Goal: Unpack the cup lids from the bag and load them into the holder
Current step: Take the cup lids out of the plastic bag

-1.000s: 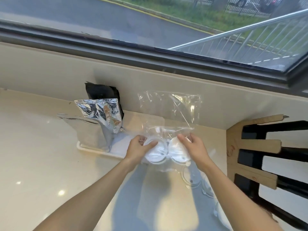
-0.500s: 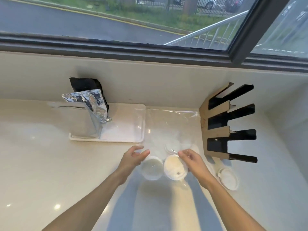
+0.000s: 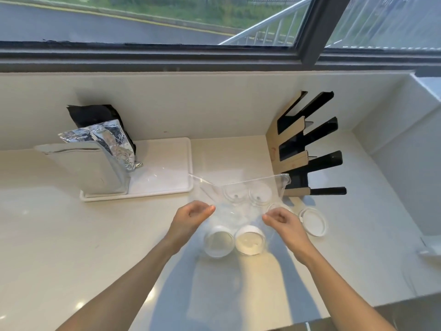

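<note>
Nearest, 2 bare forearms enter from 6 o'clock over a pale bench (image 3: 71, 247). Left hand (image 3: 192, 217), fingers curled, pinches the left edge of a clear plastic bag (image 3: 241, 187); right hand (image 3: 281, 222) pinches the bag's right edge at 3 o'clock of the left hand. Between and just below the hands, 2 white cup lids (image 3: 235, 241) sit side by side within the bag's lower end. At 12 o'clock of these, 2 clear lids (image 3: 248, 195) show through the film. One loose white lid (image 3: 313, 222) lies on the bench at 3 o'clock of the right hand. Farther, a slotted wood-and-black holder (image 3: 304, 144) stands at 1 o'clock. At 10 o'clock, a white tray (image 3: 167, 163) carries a crumpled foil pouch (image 3: 105, 144). Farthest, a window frame (image 3: 214, 56).
</note>
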